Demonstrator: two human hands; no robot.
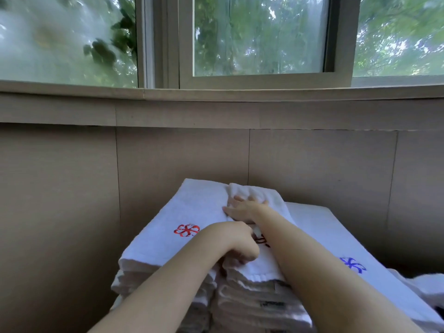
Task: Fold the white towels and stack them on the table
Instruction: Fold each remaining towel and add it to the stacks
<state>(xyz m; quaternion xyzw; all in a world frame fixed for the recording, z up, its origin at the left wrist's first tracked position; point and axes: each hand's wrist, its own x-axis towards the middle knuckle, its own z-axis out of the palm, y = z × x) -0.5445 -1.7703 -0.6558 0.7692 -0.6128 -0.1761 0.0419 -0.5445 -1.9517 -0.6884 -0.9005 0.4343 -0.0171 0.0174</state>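
Atop tall stack of folded white terry towels [252, 301], under window [259, 37]: narrow folded white towel [264, 263] lies lengthwise. Right hand [245, 209] flat, fingers [240, 198] spread, pressing towel's far end. Left hand [236, 246] curled, gripping near hem. Lower white towel pile with blue emblem [336, 236] just right. Most towels look folded and stacked; crumpled white towel [427, 284] at right edge apparently left. Tabletop hidden.

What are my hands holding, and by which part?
Left hand grips the top white towel at its near left edge; right hand only presses flat on it.
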